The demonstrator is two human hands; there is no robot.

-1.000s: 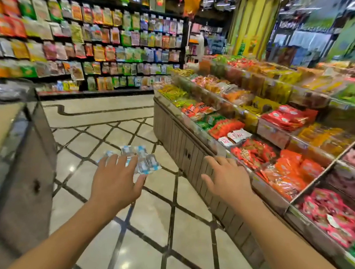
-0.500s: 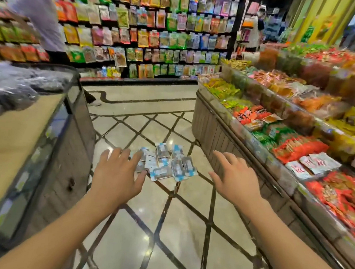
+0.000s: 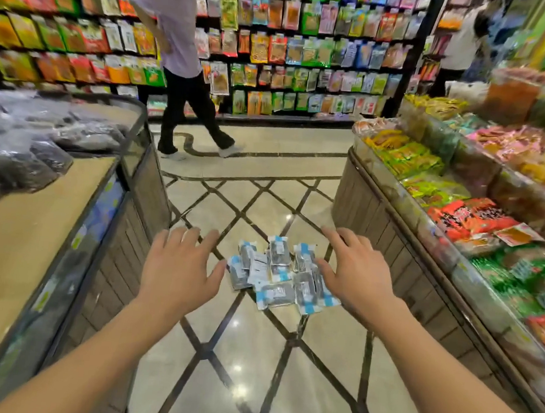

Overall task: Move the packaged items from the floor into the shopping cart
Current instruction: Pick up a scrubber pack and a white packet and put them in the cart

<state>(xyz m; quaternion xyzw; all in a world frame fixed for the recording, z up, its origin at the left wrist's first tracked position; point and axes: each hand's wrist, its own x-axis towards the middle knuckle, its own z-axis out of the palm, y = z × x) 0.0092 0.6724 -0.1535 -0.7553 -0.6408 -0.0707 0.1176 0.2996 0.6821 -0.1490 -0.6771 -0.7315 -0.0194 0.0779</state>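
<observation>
A small pile of several packaged items (image 3: 278, 277), clear packs with dark contents and light blue and white labels, lies on the tiled floor between two display counters. My left hand (image 3: 178, 269) hovers to the left of the pile with fingers spread and holds nothing. My right hand (image 3: 352, 271) hovers to the right of the pile, fingers spread and empty; its thumb overlaps the pile's right edge in the view. No shopping cart is in view.
A wooden counter (image 3: 34, 236) with dark bagged goods stands on the left. A counter (image 3: 455, 263) of colourful snack packs stands on the right. A person (image 3: 184, 69) walks across the aisle ahead, before a wall of hanging packets (image 3: 310, 46).
The view has swung left, so the pile now sits between my two hands. Both hands stay spread and empty. A person has walked into view ahead.
</observation>
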